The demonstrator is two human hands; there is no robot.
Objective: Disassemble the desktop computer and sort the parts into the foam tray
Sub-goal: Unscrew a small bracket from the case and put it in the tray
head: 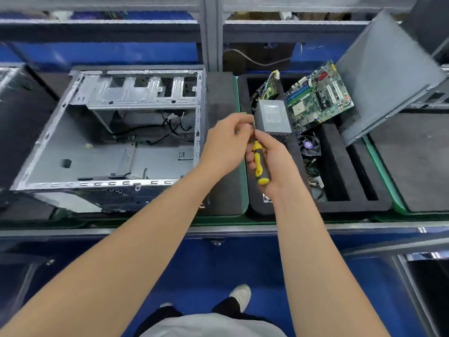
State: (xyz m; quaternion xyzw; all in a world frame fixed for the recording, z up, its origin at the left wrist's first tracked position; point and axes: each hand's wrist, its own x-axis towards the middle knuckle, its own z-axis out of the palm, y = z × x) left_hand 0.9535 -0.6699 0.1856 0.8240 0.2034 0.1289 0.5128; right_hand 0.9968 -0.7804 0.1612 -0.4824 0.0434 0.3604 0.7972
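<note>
Head: R hand (pixel 273 164) round screwdriver (pixel 259 164)

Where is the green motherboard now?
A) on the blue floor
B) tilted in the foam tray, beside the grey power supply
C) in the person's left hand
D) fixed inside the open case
B: the motherboard lies tilted in the foam tray beside the power supply. The case shows no board, and the right hand grips a screwdriver.
</note>
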